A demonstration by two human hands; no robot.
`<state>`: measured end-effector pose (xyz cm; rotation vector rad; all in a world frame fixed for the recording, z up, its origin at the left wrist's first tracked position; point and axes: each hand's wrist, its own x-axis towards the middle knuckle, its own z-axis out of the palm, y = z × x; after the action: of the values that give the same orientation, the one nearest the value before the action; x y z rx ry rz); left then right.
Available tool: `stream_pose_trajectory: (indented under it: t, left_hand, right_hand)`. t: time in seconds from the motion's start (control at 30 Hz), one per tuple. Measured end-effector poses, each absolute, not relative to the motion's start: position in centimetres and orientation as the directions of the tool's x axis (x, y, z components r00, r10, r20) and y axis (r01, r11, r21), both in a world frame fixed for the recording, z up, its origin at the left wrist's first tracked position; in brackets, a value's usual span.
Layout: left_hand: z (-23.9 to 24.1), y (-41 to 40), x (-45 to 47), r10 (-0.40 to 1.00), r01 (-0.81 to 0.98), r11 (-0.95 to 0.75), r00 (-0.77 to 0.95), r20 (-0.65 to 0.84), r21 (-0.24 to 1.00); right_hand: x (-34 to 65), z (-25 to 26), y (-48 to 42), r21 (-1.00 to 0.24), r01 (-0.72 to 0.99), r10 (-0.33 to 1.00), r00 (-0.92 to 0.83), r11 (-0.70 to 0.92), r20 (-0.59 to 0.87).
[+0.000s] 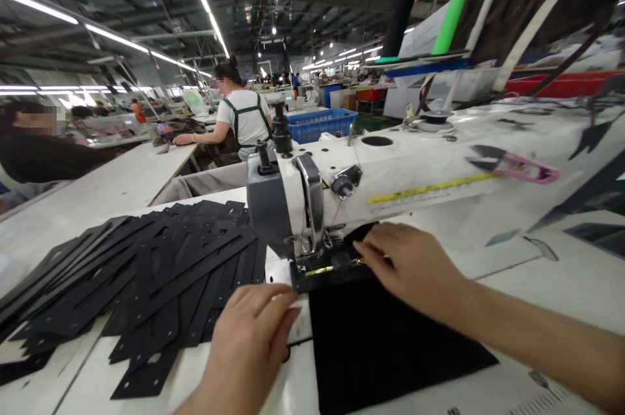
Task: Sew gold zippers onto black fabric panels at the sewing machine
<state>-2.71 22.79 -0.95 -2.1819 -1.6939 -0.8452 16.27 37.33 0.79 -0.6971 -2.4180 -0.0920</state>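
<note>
A black fabric panel (385,343) lies under the sewing machine's head (288,200) and spreads toward me. Along its far edge, a zipper with gold teeth (319,270) runs beside the presser foot. My right hand (407,258) is closed, thumb and fingers pinching the black material at the zipper's right end. To the left of the needle area, my left hand (251,337) has its fingers curled together, tips by the panel's left corner. Whatever lies between those fingertips is hidden.
Loose black strips with small holes (170,271) are heaped on the table left of the machine. Pink thread snips (517,164) rest on the machine arm near a yellow measuring tape (430,188). Behind stand a blue basket (322,125), thread cones (449,23) and two people at tables.
</note>
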Motion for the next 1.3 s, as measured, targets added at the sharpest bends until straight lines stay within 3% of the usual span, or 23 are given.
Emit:
stream_pose_trajectory:
  t: [0.13,0.33,0.6,0.93,1.3]
  left_hand:
    - [-2.3,24.1,-4.1,0.812,0.964,-0.265,0.226,0.539,-0.006]
    - [-3.2,24.9,-4.2,0.794,0.935,-0.354,0.309,0.523,-0.016]
    - [-2.5,25.2,-4.5,0.774,0.911,-0.399,0.394,0.496,-0.102]
    - [-2.6,25.8,-4.3,0.781,0.934,-0.354,0.328,0.531,-0.055]
    - [-2.6,26.1,-4.5,0.802,0.946,-0.324,0.284,0.525,-0.017]
  right_hand:
    - [14.5,-1.5,33.7,-0.073,0.293,0.285,-0.792,0.953,0.54]
    - [12.5,-3.0,33.4,-0.132,0.307,0.333,-0.841,0.943,0.427]
    - [13.1,-2.5,33.6,-0.121,0.321,0.343,-0.874,0.939,0.346]
    - [12.4,-2.6,34.2,-0.206,0.298,0.354,-0.869,0.932,0.347]
    - [12.1,-2.6,34.4,-0.185,0.302,0.351,-0.86,0.935,0.37]
